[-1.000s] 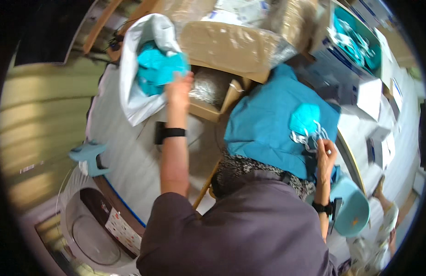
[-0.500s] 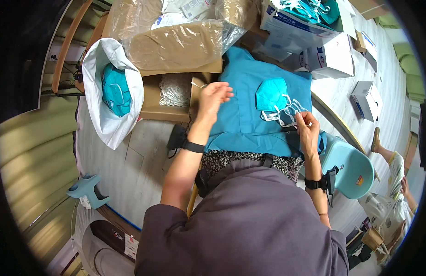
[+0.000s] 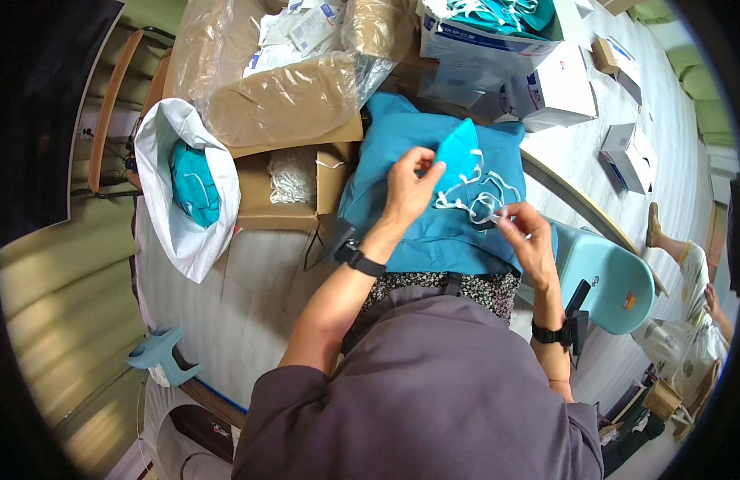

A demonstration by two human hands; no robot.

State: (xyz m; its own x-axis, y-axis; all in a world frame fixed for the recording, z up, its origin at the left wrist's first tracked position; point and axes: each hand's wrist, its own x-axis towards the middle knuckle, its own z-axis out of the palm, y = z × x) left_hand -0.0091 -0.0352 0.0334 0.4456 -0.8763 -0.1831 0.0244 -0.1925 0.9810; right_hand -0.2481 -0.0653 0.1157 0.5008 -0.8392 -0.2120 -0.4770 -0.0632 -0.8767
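A teal face mask (image 3: 458, 158) is tilted up over the blue cloth (image 3: 402, 232) on my lap. My left hand (image 3: 414, 184) grips its near left edge between thumb and fingers. White elastic straps (image 3: 482, 206) hang loosely from the mask in loops. At their right end, my right hand (image 3: 530, 236) pinches a strap with thumb and forefinger. The cardboard box (image 3: 334, 180) left of the cloth holds a pile of white straps (image 3: 293, 178). Further left, a white sack (image 3: 163, 212) contains teal masks (image 3: 195, 188).
A plastic-lined carton (image 3: 282, 96) with white packets stands ahead. At the far right, an open box (image 3: 486, 44) is heaped with strapped masks, beside another white box (image 3: 558, 88). A light blue stool (image 3: 610, 280) is close on my right. Another person's leg (image 3: 666, 236) shows beyond it.
My left hand has moved right from above the strap box and taken hold of the mask, which is now tilted up. My right hand still pinches the strap. The view has shifted slightly.
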